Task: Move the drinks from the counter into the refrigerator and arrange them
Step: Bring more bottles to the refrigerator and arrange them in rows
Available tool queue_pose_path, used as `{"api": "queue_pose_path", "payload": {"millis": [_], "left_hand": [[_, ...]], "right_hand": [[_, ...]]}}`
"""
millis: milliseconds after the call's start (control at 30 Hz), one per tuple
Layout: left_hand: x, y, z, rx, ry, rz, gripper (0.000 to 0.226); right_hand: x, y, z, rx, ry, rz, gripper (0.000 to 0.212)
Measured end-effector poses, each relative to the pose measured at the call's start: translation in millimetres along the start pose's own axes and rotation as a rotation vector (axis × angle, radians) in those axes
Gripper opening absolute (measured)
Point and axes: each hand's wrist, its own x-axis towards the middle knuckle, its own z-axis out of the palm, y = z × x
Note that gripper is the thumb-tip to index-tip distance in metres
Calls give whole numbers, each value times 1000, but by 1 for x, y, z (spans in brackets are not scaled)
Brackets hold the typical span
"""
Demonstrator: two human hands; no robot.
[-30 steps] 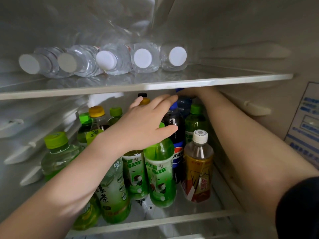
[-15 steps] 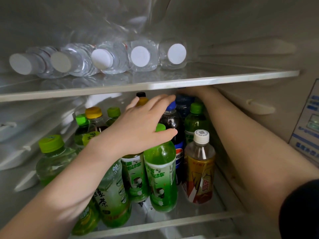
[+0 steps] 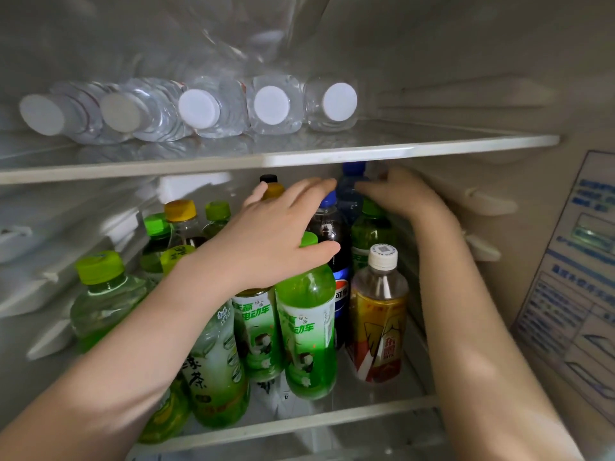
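Note:
Inside the refrigerator, many drink bottles stand on the lower glass shelf [image 3: 299, 424]. My left hand [image 3: 276, 241] lies spread over the tops of the green tea bottles [image 3: 307, 327], thumb on the front one's shoulder, holding nothing. At the back right, just under the upper shelf [image 3: 332, 154], my right hand [image 3: 399, 194] curls its fingers around a blue-capped clear bottle [image 3: 349, 191]. A dark Pepsi bottle [image 3: 332, 227] stands between the two hands. In front of it is a yellow-labelled bottle with a white cap [image 3: 377, 321].
Several clear water bottles [image 3: 271, 104] lie on their sides on the upper shelf, white caps facing me. More green and yellow-capped bottles [image 3: 100, 294] fill the left of the lower shelf. A blue printed label [image 3: 579, 277] is on the right wall.
My right hand has drawn back from behind the shelf edge into view, and the blue-capped bottle now shows beside its fingers. My left hand has stayed on the green bottles.

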Motion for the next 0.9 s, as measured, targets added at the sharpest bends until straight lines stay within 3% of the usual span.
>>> {"api": "queue_pose_path", "payload": {"millis": [67,133,233,400,767,900], "left_hand": [[0,0,0,0,-4,-4,76],[0,1,-1,-7,-8,-8,76],[-1,2,0,-5,-17,-10,77],[0,0,-1,-6,-21,-9,77],[10,7,-8,49,-53,-19,91],[15,7,-13,32,-77,-30,91]], "right_hand": [[-14,13,1,-61,-112,42,36],[-27,19,6,-15,-135,-4,32],[-43,21,7,-44,-33,-78,28],[-69,23,4,-119,167,-20,19],[-111,21,-4,-105,254,14,19],[-123,18,4,-67,354,-30,39]]}}
